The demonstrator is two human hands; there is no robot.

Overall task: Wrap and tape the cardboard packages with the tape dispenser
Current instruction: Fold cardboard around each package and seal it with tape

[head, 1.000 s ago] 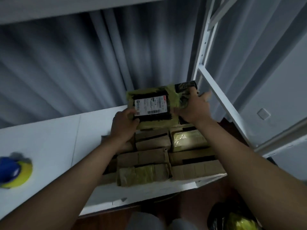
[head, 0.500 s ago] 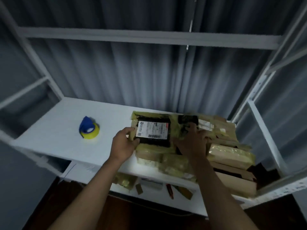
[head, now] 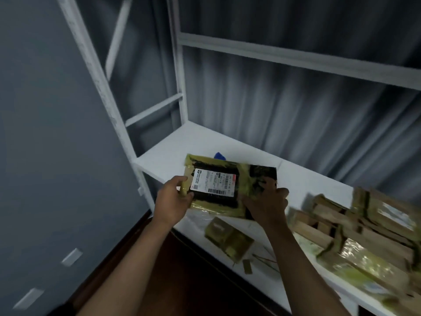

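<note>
From the head view, the only one here, the package (head: 224,189) is held off the white shelf (head: 164,144) between both hands, label side up and tilted slightly down toward the person. The left hand (head: 173,202) grips its left short edge, thumb curled over the top just left of the white shipping label (head: 214,182) and the other fingers tucked underneath, out of sight. The right hand (head: 266,205) holds the lower right corner, fingers curled over the yellowish wrap to the right of the label; whether its thumb lies under the package cannot be told. A sliver of blue shows just beyond the far edge of the package, above the left fingers; that is probably the tape dispenser (head: 219,155), mostly hidden. To the right of the right-hand fingers, well apart, lies the heap of other packages (head: 364,226), blurred, and below both hands a small taped bundle (head: 227,238) rests on the shelf. The step looks like setting this package down in the bare patch near the dispenser. To do it well, lower it flat with the label up, keep the left grip until it rests, then free the right hand for the dispenser so the wrap does not spring loose.
</note>
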